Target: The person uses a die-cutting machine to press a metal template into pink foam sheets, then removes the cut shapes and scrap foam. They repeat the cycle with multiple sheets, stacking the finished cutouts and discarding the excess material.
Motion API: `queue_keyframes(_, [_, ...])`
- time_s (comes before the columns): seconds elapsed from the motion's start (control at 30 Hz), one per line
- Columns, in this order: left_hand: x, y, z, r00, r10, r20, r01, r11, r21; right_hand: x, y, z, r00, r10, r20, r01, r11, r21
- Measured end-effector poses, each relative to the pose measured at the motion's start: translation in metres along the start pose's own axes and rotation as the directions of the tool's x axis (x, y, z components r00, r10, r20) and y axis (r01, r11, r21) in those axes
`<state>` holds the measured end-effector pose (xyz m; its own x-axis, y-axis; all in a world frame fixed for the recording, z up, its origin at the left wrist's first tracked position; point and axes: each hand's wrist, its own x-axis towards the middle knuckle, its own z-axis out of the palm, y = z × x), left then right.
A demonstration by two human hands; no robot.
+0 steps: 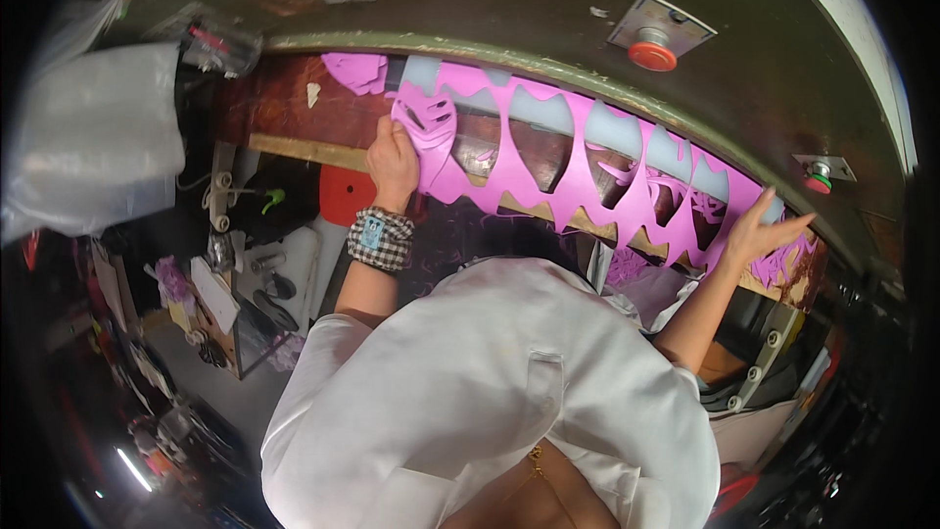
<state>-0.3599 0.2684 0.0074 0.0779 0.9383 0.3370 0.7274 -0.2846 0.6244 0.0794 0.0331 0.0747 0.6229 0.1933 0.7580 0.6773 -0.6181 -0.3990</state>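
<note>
A long pink sheet [578, 186] with large cut-out openings stretches across the bench in front of me. Its left end is partly covered by slotted pink cut-out pieces [427, 127], which look layered. My left hand [393, 162] is closed around the left edge of these pieces, thumb on top; its fingertips underneath are hidden. At the sheet's right end, my right hand [764, 233] has its fingers stretched out and its thumb apart, lying against the pink edge. Pale blue-grey strips [539, 113] show through the openings.
A green machine beam [490, 0] with a red push button [654, 49] and a green one [818, 174] runs along the far side. Pink cut pieces [355, 72] sit on the brown bench [279, 103] at left. Pink scraps [783, 260] lie at right. A grey plastic-covered object [98, 137] stands left.
</note>
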Motion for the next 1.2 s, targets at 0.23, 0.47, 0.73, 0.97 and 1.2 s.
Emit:
queue_keyframes(0.23, [-0.002,-0.003,-0.004,0.997,0.055,0.047,-0.05,0.994,-0.099,-0.046,0.07,0.002,0.896,0.339,0.287,-0.352,0.936,-0.005])
queue_keyframes(0.47, [0.003,0.007,-0.017,0.977,-0.055,0.204,0.099,0.973,-0.21,-0.077,-0.088,-0.004,0.962,-0.038,0.27,-0.102,0.867,0.487])
queue_keyframes(0.73, [0.007,0.074,-0.041,0.92,-0.002,0.393,0.226,0.819,-0.527,-0.115,-0.276,0.021,0.59,-0.694,0.413,-0.068,0.467,0.882])
queue_keyframes(0.97, [0.039,0.086,-0.056,0.884,0.143,0.445,0.083,0.889,-0.45,-0.091,-0.267,0.034,0.306,-0.587,0.75,-0.671,0.426,0.607])
queue_keyframes(1.2, [0.12,0.023,-0.058,0.99,-0.14,-0.005,0.11,0.799,-0.591,-0.011,-0.146,-0.007,-0.506,-0.289,0.813,-0.253,0.95,0.181])
